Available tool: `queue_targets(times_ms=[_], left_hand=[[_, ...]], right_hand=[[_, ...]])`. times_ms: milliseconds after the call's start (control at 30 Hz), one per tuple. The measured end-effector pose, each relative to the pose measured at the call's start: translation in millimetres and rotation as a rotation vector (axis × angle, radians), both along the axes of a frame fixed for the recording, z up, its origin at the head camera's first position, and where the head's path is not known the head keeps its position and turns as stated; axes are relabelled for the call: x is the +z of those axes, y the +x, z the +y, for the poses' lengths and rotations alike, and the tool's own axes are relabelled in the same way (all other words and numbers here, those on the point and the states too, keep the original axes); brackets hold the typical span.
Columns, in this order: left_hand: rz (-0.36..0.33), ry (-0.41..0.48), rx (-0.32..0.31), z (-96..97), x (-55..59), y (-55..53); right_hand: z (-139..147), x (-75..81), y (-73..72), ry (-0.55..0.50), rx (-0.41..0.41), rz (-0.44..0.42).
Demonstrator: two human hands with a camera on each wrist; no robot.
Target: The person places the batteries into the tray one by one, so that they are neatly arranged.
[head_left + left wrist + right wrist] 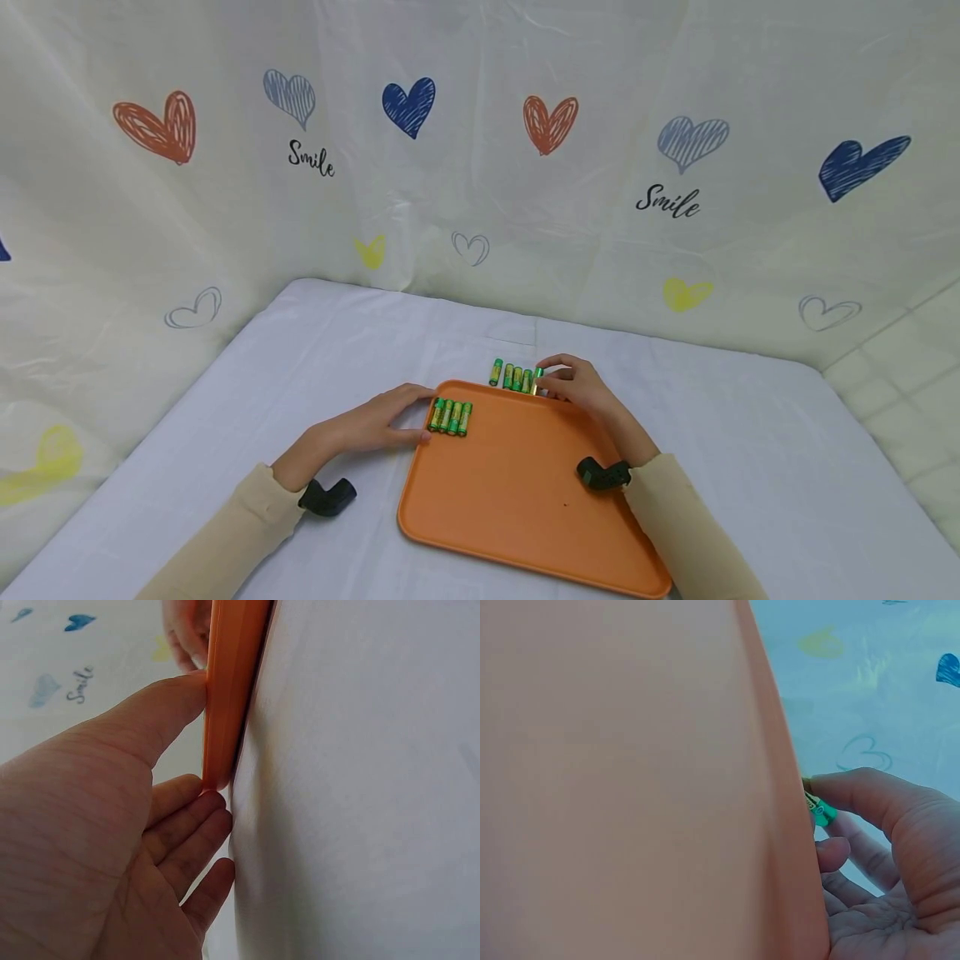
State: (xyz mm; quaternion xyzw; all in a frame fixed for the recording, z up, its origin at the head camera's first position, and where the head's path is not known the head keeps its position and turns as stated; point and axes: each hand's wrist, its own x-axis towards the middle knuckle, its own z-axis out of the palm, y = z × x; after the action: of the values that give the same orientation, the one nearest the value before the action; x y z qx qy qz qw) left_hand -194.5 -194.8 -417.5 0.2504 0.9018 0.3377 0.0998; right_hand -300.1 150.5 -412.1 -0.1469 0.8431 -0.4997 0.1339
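Note:
An orange tray [510, 500] lies on the table. My left hand [371, 422] rests at its far left corner; in the left wrist view the thumb touches the rim [225, 697] and the fairly straight fingers reach the corner. Several green-and-gold batteries [455, 418] lie side by side in the tray near that hand. Just past the far rim, my right hand [583, 389] pinches a battery [537, 380] between thumb and fingers. In the right wrist view the tray wall partly hides this battery [823, 813]. Several more batteries [517, 379] lie in a row to its left on the table.
A white cloth [300, 350] covers the table. Behind it hangs a pale curtain [480, 183] printed with hearts and "Smile". Black wrist devices [327, 497] sit on both forearms, the right one above the tray. A small dark speck [566, 504] shows on the tray.

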Motion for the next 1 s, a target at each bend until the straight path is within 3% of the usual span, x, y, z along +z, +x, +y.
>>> queue_targets(times_ms=[67,300,467,767,1000], left_hand=[[0.0,0.001,0.0,-0.1,-0.7,0.1],[0.0,-0.002,-0.001,0.2,-3.3,0.5],[0.009,0.001,-0.006,-0.7,-2.5,-0.8],[0.014,0.007,-0.009,-1.2,-2.0,-0.8],[0.012,0.007,-0.013,-1.2,-1.4,-0.4]], right_hand=[[1,-0.8,0.0,-0.017,-0.008,-0.01],[-4,26.2,22.2,-0.088,-0.001,-0.053],[-5,27.2,21.8,-0.116,-0.021,-0.051],[1,8.1,6.9,-0.143,-0.068,-0.065],[0,6.0,11.9,-0.12,-0.068,-0.014]])
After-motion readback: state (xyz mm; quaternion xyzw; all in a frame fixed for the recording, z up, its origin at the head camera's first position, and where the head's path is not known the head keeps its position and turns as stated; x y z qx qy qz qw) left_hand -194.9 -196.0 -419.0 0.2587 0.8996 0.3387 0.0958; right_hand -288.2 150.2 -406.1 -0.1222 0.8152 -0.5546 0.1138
